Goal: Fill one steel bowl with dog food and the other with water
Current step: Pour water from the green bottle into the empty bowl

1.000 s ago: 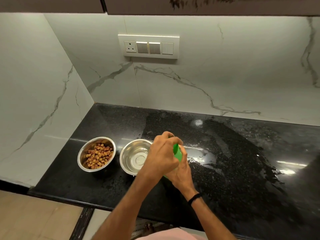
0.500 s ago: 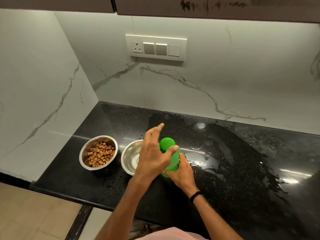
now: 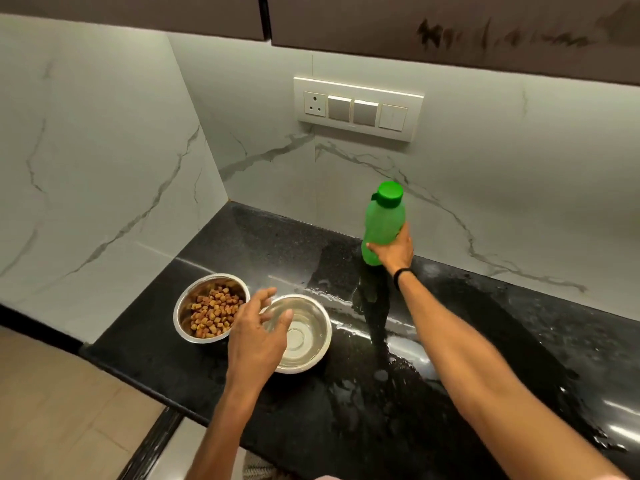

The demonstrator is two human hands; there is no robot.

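Two steel bowls sit side by side near the front left of the black counter (image 3: pixel 485 358). The left bowl (image 3: pixel 185 306) holds brown dog food kibble (image 3: pixel 213 311). The right bowl (image 3: pixel 311 334) holds clear water. My left hand (image 3: pixel 256 334) hovers over the gap between the bowls, fingers apart, holding nothing. My right hand (image 3: pixel 393 249) grips the lower part of a green capped bottle (image 3: pixel 382 220), which stands upright at the back of the counter against the marble wall.
Water is spilled across the counter to the right of the bowls. A switch panel (image 3: pixel 358 109) is on the back wall, with dark cabinets above. The counter's front edge runs along the lower left above a tan floor.
My left hand has come off the bottle cap and moved down over the bowls. My right hand has carried the capped bottle away from the bowls to the back of the counter.
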